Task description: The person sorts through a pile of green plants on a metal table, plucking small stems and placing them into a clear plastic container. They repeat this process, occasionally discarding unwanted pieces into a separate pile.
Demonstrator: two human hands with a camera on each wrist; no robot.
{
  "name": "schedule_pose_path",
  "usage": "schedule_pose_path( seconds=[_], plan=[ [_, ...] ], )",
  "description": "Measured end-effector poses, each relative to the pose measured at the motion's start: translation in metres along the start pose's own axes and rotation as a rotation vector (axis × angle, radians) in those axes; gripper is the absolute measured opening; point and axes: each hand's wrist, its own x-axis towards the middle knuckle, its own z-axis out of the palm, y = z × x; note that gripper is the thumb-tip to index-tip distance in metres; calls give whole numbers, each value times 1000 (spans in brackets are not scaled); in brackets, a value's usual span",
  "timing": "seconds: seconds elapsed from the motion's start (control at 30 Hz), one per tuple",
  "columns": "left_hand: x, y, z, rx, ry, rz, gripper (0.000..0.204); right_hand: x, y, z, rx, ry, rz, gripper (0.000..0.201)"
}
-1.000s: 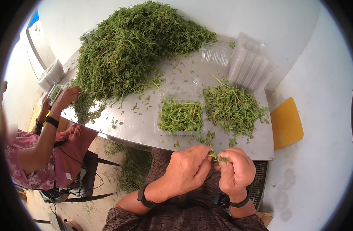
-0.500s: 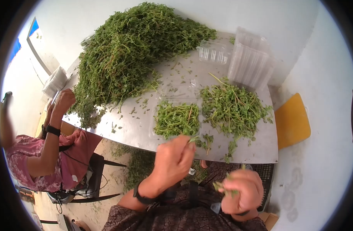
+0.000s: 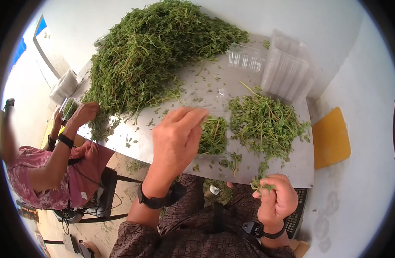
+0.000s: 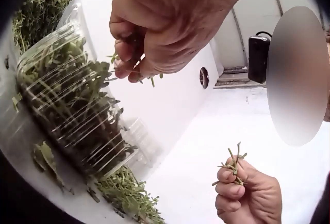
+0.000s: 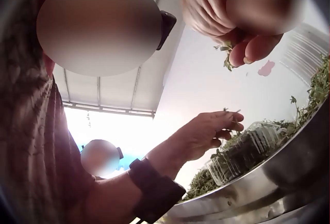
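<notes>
Over the left part of the clear plastic box of green stems (image 3: 213, 136) is my left hand (image 3: 173, 139). Its thumb and fingers pinch a small green sprig, visible in the left wrist view (image 4: 135, 72). Lower right, by the table's front edge, my right hand (image 3: 278, 200) pinches a leafy sprig (image 3: 263, 186) between thumb and curled fingers. To the box's right lies a loose heap of green stems (image 3: 268, 124). My left hand hides part of the box.
A large green heap (image 3: 150, 56) covers the table's back left. Stacked clear boxes (image 3: 288, 66) and a clear tray (image 3: 244, 59) stand at the back right. At the left a person (image 3: 46, 180) handles greens. A yellow board (image 3: 331, 138) leans against the wall.
My hands, together at first, have moved apart. The left has risen up and left over the box with a sprig; the right has moved slightly right and down, still pinching greens.
</notes>
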Motion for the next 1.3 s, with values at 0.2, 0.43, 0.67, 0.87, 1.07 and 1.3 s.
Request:
schedule_pose_path(
  seconds=[0.2, 0.43, 0.67, 0.87, 1.07, 1.3],
  plan=[
    [-5, -6, 3, 47, -193, 6, 36, 0, 10, 3, -16, -37, 17, 11],
    [-22, -27, -17, -6, -56, -59, 33, 5, 19, 4, -107, -32, 63, 8],
    [-56, -48, -26, -76, 40, -155, 29, 38, 45, 6, -195, -49, 136, 16],
    [-78, -54, -26, -124, 57, -195, 27, 52, 41, 10, -490, -152, 97, 40],
    [-84, -48, -24, -273, 0, -283, 30, 56, 32, 6, -892, -194, -193, 45],
    [-87, -48, -19, -269, 27, -166, 34, 39, 20, 18, -596, -60, -215, 28]
  ],
)
